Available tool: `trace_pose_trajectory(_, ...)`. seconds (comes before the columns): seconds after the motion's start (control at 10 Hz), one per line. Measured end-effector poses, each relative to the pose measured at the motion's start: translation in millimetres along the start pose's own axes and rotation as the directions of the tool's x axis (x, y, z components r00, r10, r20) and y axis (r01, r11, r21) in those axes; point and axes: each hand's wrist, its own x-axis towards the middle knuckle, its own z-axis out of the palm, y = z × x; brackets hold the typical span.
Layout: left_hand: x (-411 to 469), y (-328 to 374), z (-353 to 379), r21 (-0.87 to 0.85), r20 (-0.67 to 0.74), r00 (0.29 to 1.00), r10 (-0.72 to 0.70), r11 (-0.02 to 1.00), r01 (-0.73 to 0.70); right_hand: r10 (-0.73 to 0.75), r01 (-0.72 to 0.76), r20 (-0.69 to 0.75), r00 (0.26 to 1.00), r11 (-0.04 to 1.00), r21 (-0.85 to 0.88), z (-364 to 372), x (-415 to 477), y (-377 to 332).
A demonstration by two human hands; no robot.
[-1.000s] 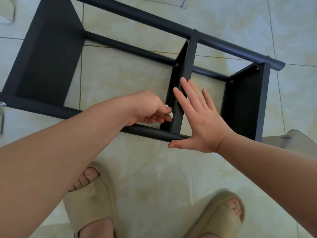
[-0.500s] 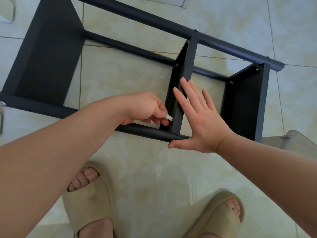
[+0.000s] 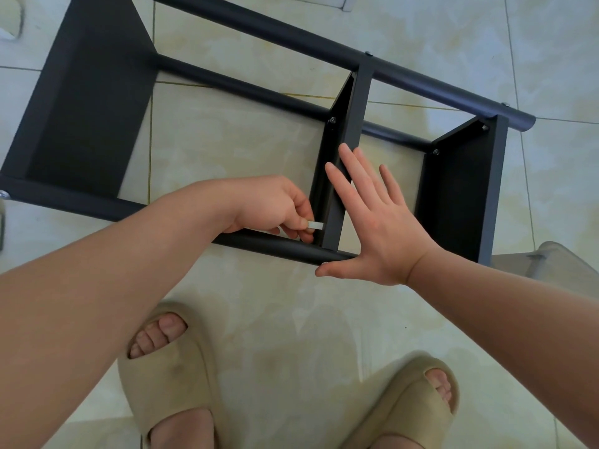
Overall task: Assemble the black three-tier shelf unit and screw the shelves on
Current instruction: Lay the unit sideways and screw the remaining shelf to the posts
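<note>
Glossy cream marbled floor tiles (image 3: 259, 303), thin grout lines (image 3: 149, 150), soft reflections, grey object (image 3: 551, 257) at right edge

The floor (image 3: 259, 303) is laid with large glossy tiles, pale cream with a faint marbled pattern and thin grey joints; one joint under the shelf unit looks yellowish. The black shelf unit (image 3: 90, 102) lies on its side on these tiles, so its three flat panels stand on edge and its round poles run across the view. Bare tile shows through the open bays between the panels. Nearer the camera, a person's feet stand on the floor in a left beige sandal (image 3: 168, 377) and a right beige sandal (image 3: 408, 403), apart from the unit. A grey object (image 3: 544, 257), too cropped to identify, sits at the right edge just beside the unit's end panel.
</note>
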Motion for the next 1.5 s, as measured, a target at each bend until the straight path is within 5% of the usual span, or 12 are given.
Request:
trace_pose_trajectory(0.5, -1, 1, 3, 0.112, 0.052, 0.999, -0.005, 0.994, -0.001, 0.004, -0.004, -0.001, 1.000, 1.000, 0.001, 0, 0, 1)
trace_pose_trajectory(0.9, -1, 6, -8, 0.304, -0.097, 0.989, 0.114, 0.949, -0.079, 0.002, -0.002, 0.008, 1.000, 1.000, 0.011, -1, -1, 0)
trace_pose_trajectory(1.2, 6, 9, 7, -0.294, -0.110, 0.993, -0.037, 0.956, 0.003, -0.003, 0.003, 0.001, 1.000, 1.000, 0.002, 0, 0, 1)
trace_pose_trajectory(1.5, 9, 10, 14, -0.371, -0.282, 0.957, -0.062, 0.927, -0.049, -0.003, 0.003, -0.007, 1.000, 1.000, 0.010, 1, 0, 2)
